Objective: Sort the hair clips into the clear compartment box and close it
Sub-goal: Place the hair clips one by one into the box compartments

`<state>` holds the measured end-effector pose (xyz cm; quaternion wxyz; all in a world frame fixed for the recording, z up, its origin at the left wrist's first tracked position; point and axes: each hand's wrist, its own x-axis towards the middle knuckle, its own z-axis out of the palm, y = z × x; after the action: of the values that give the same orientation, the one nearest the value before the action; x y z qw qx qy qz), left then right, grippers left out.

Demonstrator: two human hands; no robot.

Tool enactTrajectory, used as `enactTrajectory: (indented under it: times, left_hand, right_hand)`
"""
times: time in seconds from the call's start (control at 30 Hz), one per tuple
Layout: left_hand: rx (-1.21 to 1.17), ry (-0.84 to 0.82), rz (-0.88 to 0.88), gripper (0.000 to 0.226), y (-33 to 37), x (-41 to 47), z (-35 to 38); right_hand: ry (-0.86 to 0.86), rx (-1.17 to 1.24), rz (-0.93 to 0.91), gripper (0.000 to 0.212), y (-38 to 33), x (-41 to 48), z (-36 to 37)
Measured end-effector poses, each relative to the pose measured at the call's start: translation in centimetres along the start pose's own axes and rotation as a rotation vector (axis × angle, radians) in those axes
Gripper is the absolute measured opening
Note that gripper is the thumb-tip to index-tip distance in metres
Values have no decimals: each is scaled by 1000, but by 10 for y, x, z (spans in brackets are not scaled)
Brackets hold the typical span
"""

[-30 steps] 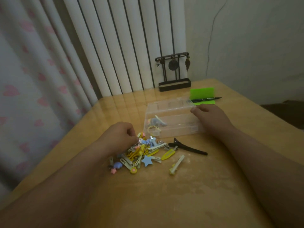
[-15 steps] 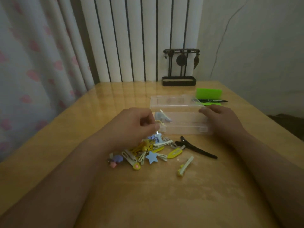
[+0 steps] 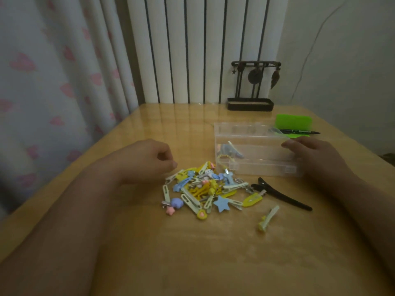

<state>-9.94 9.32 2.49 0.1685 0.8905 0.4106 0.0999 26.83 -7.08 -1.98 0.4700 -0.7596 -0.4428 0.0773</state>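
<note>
Beside pastel clip pile (image 3: 205,189), left hand (image 3: 147,161) fingers (image 3: 169,164) clenched, seemingly empty, right hand (image 3: 316,154) gripping open clear box (image 3: 256,170)

Pastel hair clips (image 3: 205,189) heaped at table (image 3: 192,253) centre; clear compartment box (image 3: 256,154), lid open, toward far right corner, few clips inside.

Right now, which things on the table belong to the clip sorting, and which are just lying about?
Job: clear plastic compartment box; pile of pastel hair clips; long black clip; stray pale yellow clip.
Lying about: green pad; black pen; dark metal stand.
</note>
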Motion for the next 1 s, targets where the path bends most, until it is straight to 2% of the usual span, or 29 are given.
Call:
enactTrajectory:
  times: [0.1, 0.23, 0.47, 0.63, 0.73, 0.83, 0.93, 1.0]
  left_hand:
    - [29, -106, -8, 17, 0, -2, 0]
    - [95, -134, 3, 11, 4, -3, 2]
    - [152, -51, -38, 11, -4, 1, 3]
    - [65, 119, -123, 13, -3, 5, 2]
    - [3, 231, -123, 11, 0, 5, 2]
    - [-227, 320, -85, 9, 9, 6, 6]
    - [-467, 381, 7, 16, 31, 9, 12]
    - [-476, 380, 72, 11, 49, 19, 14]
  right_hand:
    - [-6, -11, -6, 26, 0, 1, 1]
    - [-6, 6, 4, 25, -4, 1, 4]
    - [28, 11, -2, 25, -10, -2, 9]
    - [58, -68, -5, 41, -11, -2, 4]
    - [144, -196, -64, 48, -13, -1, 7]
    - [207, -335, -154, 38, -19, -3, 14]
    - [106, -393, -181, 34, -18, -5, 23]
    - [88, -379, -183, 33, -14, -3, 25]
